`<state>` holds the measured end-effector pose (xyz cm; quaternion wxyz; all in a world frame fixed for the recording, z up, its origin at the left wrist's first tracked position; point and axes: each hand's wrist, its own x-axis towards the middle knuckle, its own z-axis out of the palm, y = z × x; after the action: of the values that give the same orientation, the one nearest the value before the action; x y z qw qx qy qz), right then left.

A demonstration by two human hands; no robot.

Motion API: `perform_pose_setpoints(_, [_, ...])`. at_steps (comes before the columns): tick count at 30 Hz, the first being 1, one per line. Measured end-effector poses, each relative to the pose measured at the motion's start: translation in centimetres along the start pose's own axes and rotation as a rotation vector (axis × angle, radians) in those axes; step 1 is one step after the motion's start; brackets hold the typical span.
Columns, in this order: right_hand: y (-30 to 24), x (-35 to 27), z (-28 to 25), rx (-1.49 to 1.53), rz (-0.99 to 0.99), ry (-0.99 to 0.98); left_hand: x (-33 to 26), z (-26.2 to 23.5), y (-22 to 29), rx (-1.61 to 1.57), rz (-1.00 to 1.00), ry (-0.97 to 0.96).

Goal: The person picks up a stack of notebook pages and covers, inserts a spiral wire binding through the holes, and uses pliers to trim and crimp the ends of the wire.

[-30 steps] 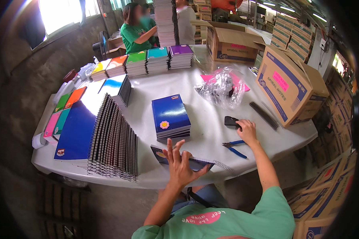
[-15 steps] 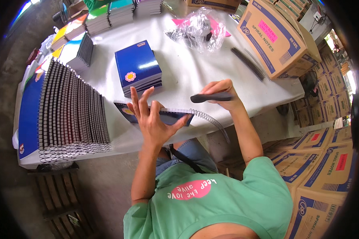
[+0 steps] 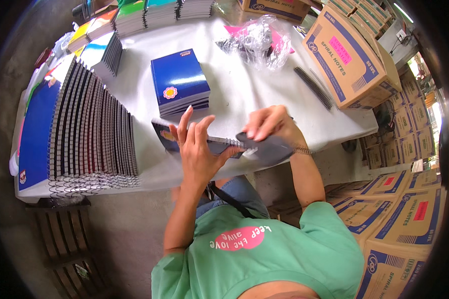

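Observation:
My left hand [image 3: 197, 149] grips a small dark-blue spiral notebook [image 3: 165, 137] near the table's front edge. Its thumb presses toward the notebook's right end, while several fingers stick up. My right hand [image 3: 270, 124] pinches a flat black piece [image 3: 277, 150], smeared by motion, so its kind is unclear. That piece meets or overlaps the notebook's right end, where the binding runs. A loose tail of wire coil [image 3: 303, 150] shows beyond it, beside my right wrist. Just behind my left hand lies a short stack of blue notebooks [image 3: 179, 77].
A long row of spiral notebooks [image 3: 92, 134] stands at the left. More notebook stacks [image 3: 129, 19] line the far left edge. Black binding coils [image 3: 313, 88] lie beside a large carton [image 3: 341, 55]; clear plastic wrap [image 3: 259, 42] sits behind. Cartons [image 3: 409, 209] pile up at my right.
My right hand has moved slightly left and down, bringing the black piece against the notebook's right end. The piece has turned, its broad side now showing. My left hand keeps its hold.

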<state>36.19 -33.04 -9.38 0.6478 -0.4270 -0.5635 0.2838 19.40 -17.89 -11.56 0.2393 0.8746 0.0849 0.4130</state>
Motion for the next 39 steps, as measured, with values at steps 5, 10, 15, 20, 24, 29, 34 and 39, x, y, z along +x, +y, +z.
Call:
perform_pose_setpoints(5, [0.0,0.1,-0.2,0.094,0.032,0.144,-0.2,-0.3,0.4,-0.030,0.006,0.037])
perform_pose_setpoints(10, [-0.9,2.2,1.3,-0.559,0.503,0.293,1.1,-2.4,-0.3,0.124,-0.073,0.030])
perform_pose_setpoints(15, [-0.4,3.2,2.0,-0.223,0.150,-0.069,1.3,-3.3,-4.8,0.029,-0.024,0.098])
perform_pose_setpoints(20, [1.5,4.3,1.5,0.043,0.023,-0.061,1.7,-3.3,-5.0,-0.072,0.039,0.135])
perform_pose_setpoints(24, [1.8,5.0,3.0,-0.304,0.339,0.197,1.7,-3.5,-5.3,-0.066,0.007,0.095])
perform_pose_setpoints(29, [2.2,6.6,3.7,-0.395,0.351,-0.019,1.1,-3.2,-6.1,-0.193,-0.119,0.110])
perform_pose_setpoints(34, [1.7,6.8,4.4,-0.411,0.187,-0.124,1.2,-2.6,-6.7,-0.316,-0.153,0.139])
perform_pose_setpoints(39, [3.1,7.2,3.6,0.010,-0.083,-0.110,1.4,-2.3,-7.2,-0.323,-0.162,0.158])
